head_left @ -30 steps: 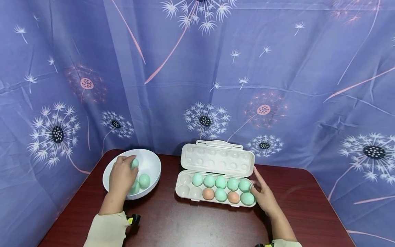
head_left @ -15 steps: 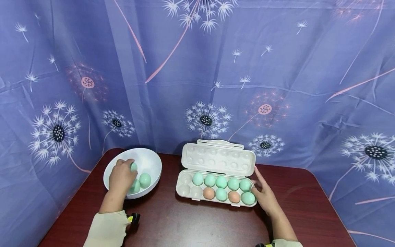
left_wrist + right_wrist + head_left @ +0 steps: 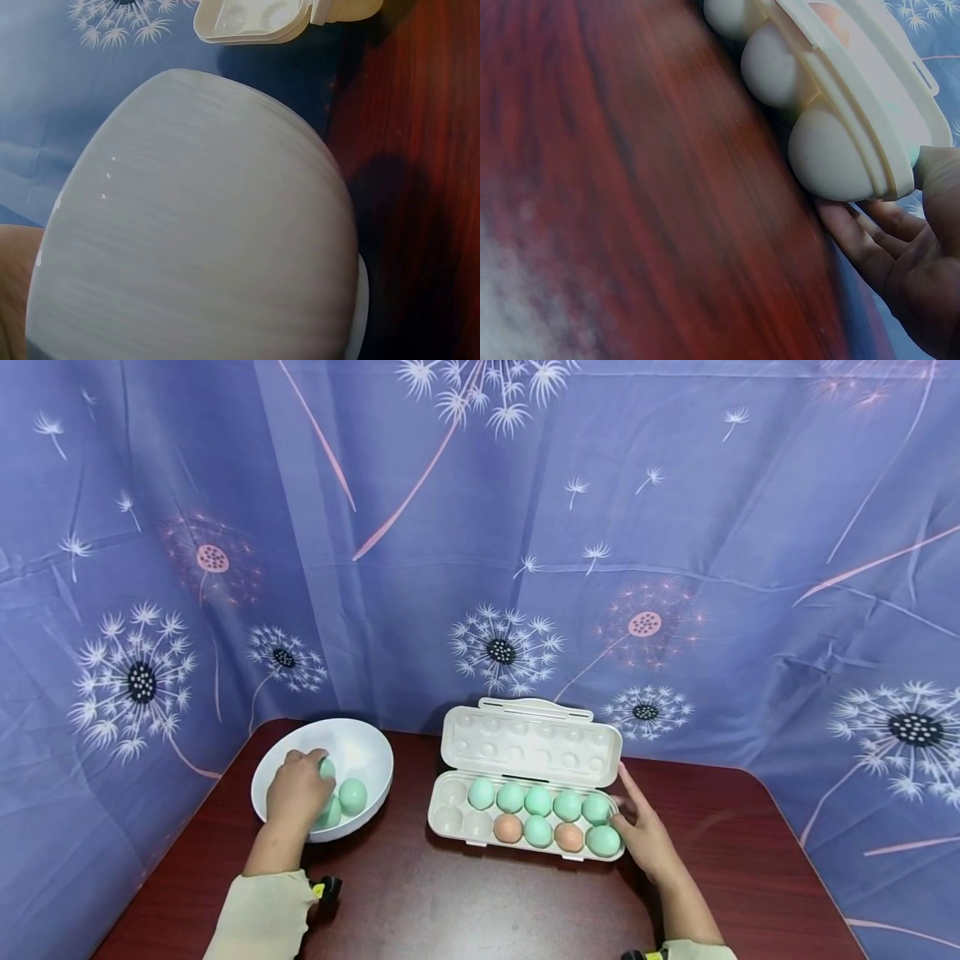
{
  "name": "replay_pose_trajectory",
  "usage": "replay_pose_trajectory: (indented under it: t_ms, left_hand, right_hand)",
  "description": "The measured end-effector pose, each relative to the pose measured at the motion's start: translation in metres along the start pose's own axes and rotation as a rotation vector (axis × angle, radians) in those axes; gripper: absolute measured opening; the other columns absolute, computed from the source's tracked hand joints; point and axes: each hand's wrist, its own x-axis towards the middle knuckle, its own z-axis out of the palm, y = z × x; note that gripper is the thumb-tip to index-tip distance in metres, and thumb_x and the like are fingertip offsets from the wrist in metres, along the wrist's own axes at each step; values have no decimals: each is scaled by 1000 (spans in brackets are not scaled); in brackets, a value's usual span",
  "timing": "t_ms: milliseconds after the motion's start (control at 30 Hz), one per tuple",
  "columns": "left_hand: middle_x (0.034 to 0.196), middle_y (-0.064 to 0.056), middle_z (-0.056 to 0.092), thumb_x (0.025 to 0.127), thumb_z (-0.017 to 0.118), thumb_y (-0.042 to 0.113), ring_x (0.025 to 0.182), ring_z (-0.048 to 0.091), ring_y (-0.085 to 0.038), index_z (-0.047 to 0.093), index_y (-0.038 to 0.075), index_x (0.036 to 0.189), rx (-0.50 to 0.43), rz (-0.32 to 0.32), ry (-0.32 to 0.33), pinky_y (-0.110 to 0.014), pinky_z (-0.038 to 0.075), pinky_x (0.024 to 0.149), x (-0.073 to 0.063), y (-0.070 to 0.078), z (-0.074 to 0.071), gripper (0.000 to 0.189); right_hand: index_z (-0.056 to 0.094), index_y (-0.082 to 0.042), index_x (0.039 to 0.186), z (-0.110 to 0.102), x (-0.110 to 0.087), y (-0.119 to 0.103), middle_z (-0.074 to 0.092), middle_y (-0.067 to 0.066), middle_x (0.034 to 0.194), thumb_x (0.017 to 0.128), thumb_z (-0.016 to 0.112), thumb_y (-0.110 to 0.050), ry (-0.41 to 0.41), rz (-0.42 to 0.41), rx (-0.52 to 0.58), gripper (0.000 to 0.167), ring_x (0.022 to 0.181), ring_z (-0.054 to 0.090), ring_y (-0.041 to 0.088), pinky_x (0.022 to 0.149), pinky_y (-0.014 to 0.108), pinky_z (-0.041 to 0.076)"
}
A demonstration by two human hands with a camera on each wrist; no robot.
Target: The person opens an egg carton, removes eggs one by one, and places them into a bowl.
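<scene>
My left hand point(image 3: 298, 789) reaches into a white bowl point(image 3: 375, 756), its fingers and thumb round a pale green egg point(image 3: 327, 768). Two more green eggs lie beside it, one point(image 3: 352, 796) in full sight, the other partly behind the hand. In the left wrist view the bowl's outer wall point(image 3: 195, 210) hides the fingers. My right hand point(image 3: 647, 837) grips the right end of a white plastic egg carton point(image 3: 532, 745), thumb at the rim, fingers below, as the right wrist view shows. Several green eggs point(image 3: 537, 831) and two brown eggs point(image 3: 568, 837) fill its cups, except three at the left end.
The carton's lid leans back, raised, towards a blue dandelion-print curtain point(image 3: 405, 635) behind the dark red wooden table point(image 3: 450, 910). A strip of tabletop lies between bowl and carton. A black wrist camera point(image 3: 328, 891) sits at the left sleeve.
The left hand has sunk slightly, its fingertips lower over the egg. The right hand and carton hold still; the head view has shifted a little.
</scene>
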Motion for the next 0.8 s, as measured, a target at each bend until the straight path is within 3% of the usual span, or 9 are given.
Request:
replay_pose_trajectory:
  t_ms: [400, 800]
  left_hand:
    - [114, -35, 59, 82, 65, 10, 98, 64, -50, 61, -4, 131, 25, -11, -72, -59, 53, 83, 1, -1, 1, 51]
    - [119, -35, 58, 85, 66, 10, 105, 62, -52, 61, -4, 134, 34, -30, -123, -60, 52, 90, 1, 0, 1, 51]
  right_hand:
    - [17, -25, 163, 1, 0, 0, 66, 28, 123, 94, 54, 9, 5, -3, -18, 85, 98, 61, 2, 79, 18, 51]
    - [16, -25, 163, 0, 0, 0, 65, 29, 124, 94, 54, 9, -2, 1, -14, 87, 98, 62, 2, 79, 18, 51]
